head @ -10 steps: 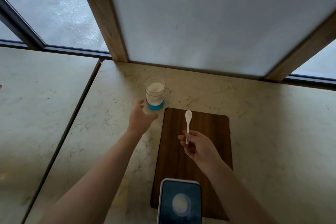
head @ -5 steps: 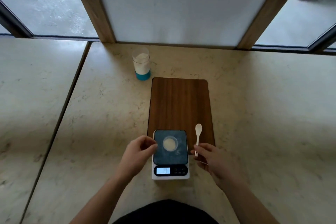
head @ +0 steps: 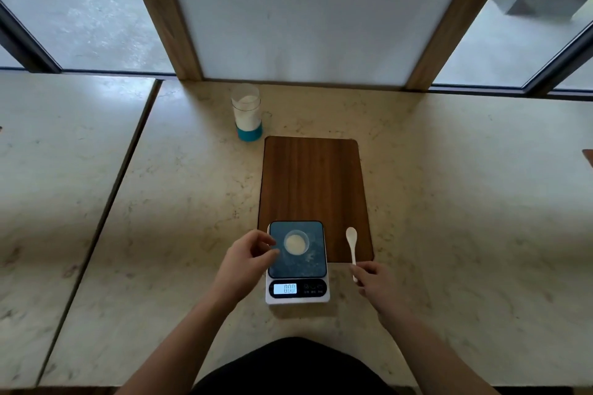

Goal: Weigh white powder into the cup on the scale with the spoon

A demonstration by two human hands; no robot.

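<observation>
I see my left hand point(head: 248, 261) at the left edge of the scale point(head: 297, 266), fingers loosely curled with thumb and forefinger a little apart, gripping nothing; whether the fingertips actually touch the scale's dark platform I cannot tell. My right hand point(head: 375, 285) is just right of the scale and pinches the handle end of the white spoon point(head: 352, 245), whose bowl points away from me and lies over the near right corner of the wooden board point(head: 313, 189). Between my two hands, on the platform, sits the small clear cup point(head: 296, 242) with a layer of white powder in its bottom. The scale's lit display point(head: 285, 288) faces me, just inside my left wrist (the digits look like zeros, though they are too small to be sure). Well beyond my left hand, past the far left corner of the board, stands a glass jar point(head: 247, 112) with a blue base, filled with white powder, on the pale stone counter point(head: 192, 202).
</observation>
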